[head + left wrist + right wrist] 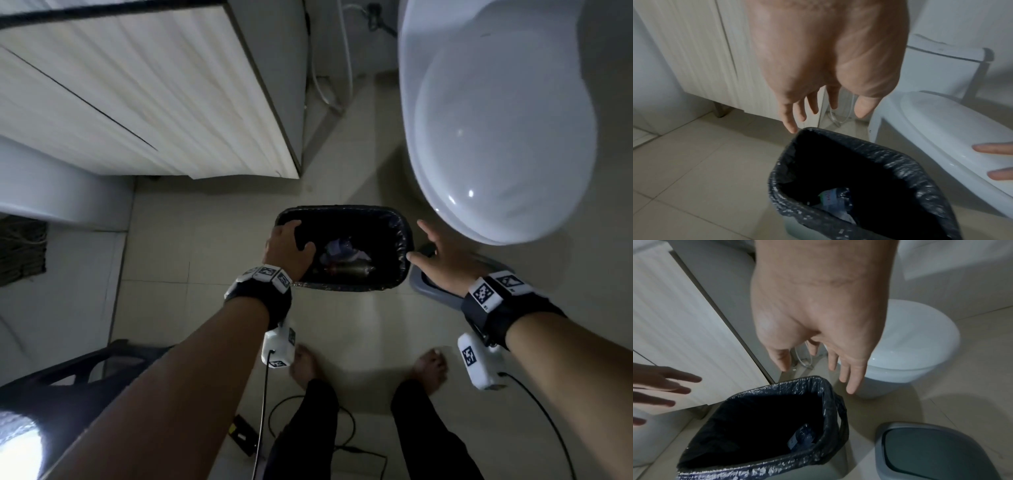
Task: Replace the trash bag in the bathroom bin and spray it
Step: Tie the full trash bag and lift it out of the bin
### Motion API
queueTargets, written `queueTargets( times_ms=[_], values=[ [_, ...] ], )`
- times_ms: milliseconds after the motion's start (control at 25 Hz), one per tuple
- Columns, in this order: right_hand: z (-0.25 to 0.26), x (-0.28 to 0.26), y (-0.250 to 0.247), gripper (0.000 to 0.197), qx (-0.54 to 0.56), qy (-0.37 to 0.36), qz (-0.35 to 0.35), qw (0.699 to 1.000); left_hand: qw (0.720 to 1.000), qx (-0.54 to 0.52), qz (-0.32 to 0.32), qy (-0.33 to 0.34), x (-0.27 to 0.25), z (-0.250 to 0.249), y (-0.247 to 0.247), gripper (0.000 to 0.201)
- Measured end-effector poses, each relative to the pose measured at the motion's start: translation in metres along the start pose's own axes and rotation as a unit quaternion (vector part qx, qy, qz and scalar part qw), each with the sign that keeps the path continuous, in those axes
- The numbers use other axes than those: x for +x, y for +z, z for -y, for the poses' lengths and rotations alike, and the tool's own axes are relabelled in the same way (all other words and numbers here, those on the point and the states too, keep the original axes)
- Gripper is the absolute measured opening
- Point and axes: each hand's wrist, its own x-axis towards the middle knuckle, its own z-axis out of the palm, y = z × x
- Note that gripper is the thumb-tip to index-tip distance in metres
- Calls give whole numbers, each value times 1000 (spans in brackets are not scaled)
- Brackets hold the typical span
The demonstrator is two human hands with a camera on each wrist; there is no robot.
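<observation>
A small bin lined with a black trash bag (400, 240) stands on the floor tiles between the cabinet and the toilet. Crumpled plastic trash (342, 253) lies at its bottom, also visible in the left wrist view as trash (836, 201). My left hand (296, 238) is spread open over the bag's left rim (890, 155), its little finger at the far corner. My right hand (431, 251) is open with spread fingers just right of the bag's rim (830, 402), holding nothing. The bin's grey lid (931, 451) lies on the floor under my right wrist.
The white toilet (496, 137) crowds the bin's right side. A pale wood cabinet (137, 102) stands on legs at the left rear, with a hose (329, 92) in the gap. A dark stool (68, 377) and cables (308, 428) sit by my bare feet.
</observation>
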Motion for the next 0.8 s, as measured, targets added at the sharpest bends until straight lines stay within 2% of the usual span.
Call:
queueTargets(
  times_ms=[80,160,240,360,440,600,800],
  values=[
    [2,10,25,80,-14,23,-14,1000,1000,-8,15,-13,16,33,-11,65],
    [0,23,44,83,-19,38,-24,999,1000,-9,27,3,36,59,-15,72],
    [-11,44,60,82,-33,49,-41,997,999,-14,26,17,59,78,-10,68],
    [-26,79,74,67,-42,47,-103,993,999,-32,19,25,93,93,11,61],
    [-39,99,82,61,-4,74,-141,987,998,-46,21,22,110,100,29,61],
    [-50,127,97,57,96,123,-134,979,991,-126,17,-28,132,111,54,48],
    [-48,122,100,52,156,114,-156,969,977,-180,-6,-111,137,125,64,63]
  ],
)
